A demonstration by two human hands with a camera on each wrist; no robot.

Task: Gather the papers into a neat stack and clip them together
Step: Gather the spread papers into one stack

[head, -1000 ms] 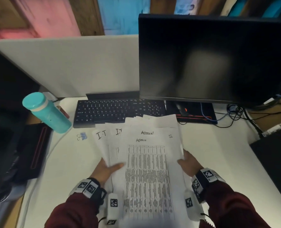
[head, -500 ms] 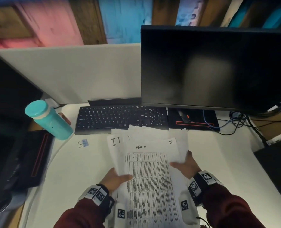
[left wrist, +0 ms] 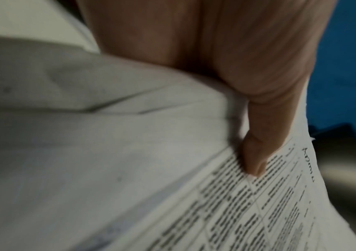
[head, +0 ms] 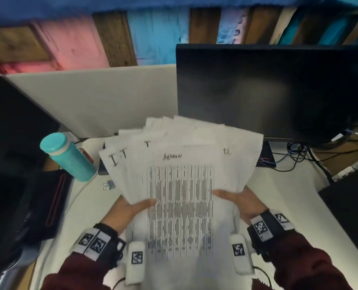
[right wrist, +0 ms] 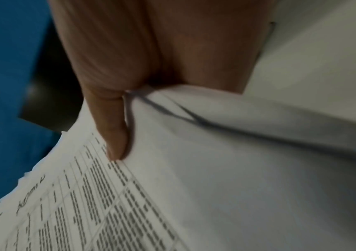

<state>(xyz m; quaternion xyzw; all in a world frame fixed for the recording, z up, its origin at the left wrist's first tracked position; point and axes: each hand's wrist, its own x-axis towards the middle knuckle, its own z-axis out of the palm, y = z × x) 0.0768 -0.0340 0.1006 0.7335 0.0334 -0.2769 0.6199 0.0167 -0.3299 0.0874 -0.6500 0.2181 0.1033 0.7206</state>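
A loose, fanned bunch of printed papers (head: 182, 176) is held up off the white desk (head: 287, 197), its top edges spread unevenly. The top sheet carries a printed table and handwritten headings. My left hand (head: 130, 208) grips the bunch's left edge, thumb lying on the top sheet, as the left wrist view shows with the thumb (left wrist: 256, 161) on the papers (left wrist: 129, 152). My right hand (head: 236, 200) grips the right edge the same way, its thumb (right wrist: 117, 135) pressed on the papers (right wrist: 237, 169). A small binder clip (head: 109, 185) lies on the desk left of the papers.
A teal bottle (head: 69, 158) stands at the left. A black monitor (head: 274, 93) rises behind the papers, with cables (head: 299, 153) to the right. A dark notebook (head: 54, 201) lies at the left desk edge. A beige partition (head: 90, 101) closes the back.
The papers were spread flat on the desk in front of the keyboard; both hands have drawn them together and lifted them, so they now hide the keyboard.
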